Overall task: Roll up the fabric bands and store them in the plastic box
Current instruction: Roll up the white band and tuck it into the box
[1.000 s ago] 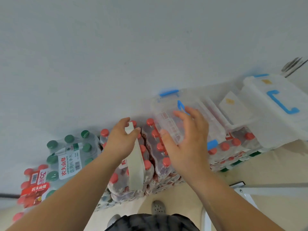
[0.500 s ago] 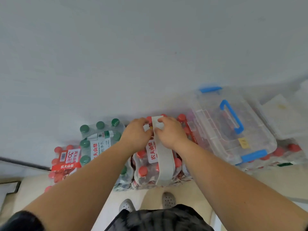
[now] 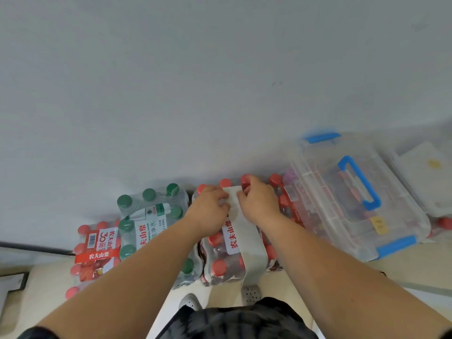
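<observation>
A long grey-white fabric band (image 3: 249, 243) lies over a shrink-wrapped pack of red-capped bottles (image 3: 220, 263) and hangs down its near side. My left hand (image 3: 210, 209) and my right hand (image 3: 258, 201) pinch the band's far end from either side, fingers curled on it. To the right stands the clear plastic box (image 3: 352, 196) with a blue handle and blue latches; its lid is closed. The band's far tip is partly hidden by my fingers.
A pack of green-capped bottles (image 3: 149, 216) and another red-capped pack (image 3: 95, 248) sit to the left against the grey wall. A second pale plastic box (image 3: 425, 174) is at the far right. My shoes (image 3: 250, 293) show on the beige floor below.
My right hand left the plastic box and joined my left hand at the band's far end. The view shifted, so the box now sits further right.
</observation>
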The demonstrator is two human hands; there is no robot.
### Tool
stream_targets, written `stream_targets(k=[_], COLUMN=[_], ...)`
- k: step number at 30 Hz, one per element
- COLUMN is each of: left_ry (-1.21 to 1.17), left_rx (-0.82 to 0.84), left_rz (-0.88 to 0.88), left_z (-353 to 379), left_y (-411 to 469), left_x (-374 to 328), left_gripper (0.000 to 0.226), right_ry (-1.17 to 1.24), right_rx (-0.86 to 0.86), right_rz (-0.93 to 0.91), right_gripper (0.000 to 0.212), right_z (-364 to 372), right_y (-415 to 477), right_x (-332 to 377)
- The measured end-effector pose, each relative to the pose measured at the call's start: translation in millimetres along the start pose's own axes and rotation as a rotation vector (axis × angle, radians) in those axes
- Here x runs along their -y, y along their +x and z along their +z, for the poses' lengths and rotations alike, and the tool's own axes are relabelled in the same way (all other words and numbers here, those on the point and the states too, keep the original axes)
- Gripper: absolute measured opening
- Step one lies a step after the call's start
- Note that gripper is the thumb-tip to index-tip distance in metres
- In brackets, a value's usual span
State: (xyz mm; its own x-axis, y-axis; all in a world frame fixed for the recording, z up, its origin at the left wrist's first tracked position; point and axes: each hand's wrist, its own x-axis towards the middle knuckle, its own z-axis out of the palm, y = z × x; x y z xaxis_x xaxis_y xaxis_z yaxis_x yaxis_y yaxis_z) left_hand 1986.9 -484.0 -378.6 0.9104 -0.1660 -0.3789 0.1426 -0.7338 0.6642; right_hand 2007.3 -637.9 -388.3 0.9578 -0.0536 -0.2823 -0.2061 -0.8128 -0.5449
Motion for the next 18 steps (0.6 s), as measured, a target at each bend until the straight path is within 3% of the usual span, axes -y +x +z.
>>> stream_targets(k=[5, 9, 12, 18], left_ry=[-0.159, -0.305, -0.328, -0.459], left_rx=[0.041, 0.088, 0.118, -0.035], left_rz=[-0.049, -0.069, -0.046, 0.081], left_z=[-7, -7, -8, -20], left_y=[-9, -25, -37, -65], left_x=[7, 16, 22, 29], left_gripper=[0.036, 0.028, 0.029, 0.033], right_ry=[0.080, 0.006, -0.070, 0.185], right_rx=[0.006, 0.088, 0.029, -0.081], right_rz=[0.009, -0.021, -0.034, -0.147], right_gripper=[0.011, 0.029, 0.001, 0.041], right_z=[3, 6, 6, -2], right_y=[-8, -23, -35, -77], right_x=[0, -3, -7, 16])
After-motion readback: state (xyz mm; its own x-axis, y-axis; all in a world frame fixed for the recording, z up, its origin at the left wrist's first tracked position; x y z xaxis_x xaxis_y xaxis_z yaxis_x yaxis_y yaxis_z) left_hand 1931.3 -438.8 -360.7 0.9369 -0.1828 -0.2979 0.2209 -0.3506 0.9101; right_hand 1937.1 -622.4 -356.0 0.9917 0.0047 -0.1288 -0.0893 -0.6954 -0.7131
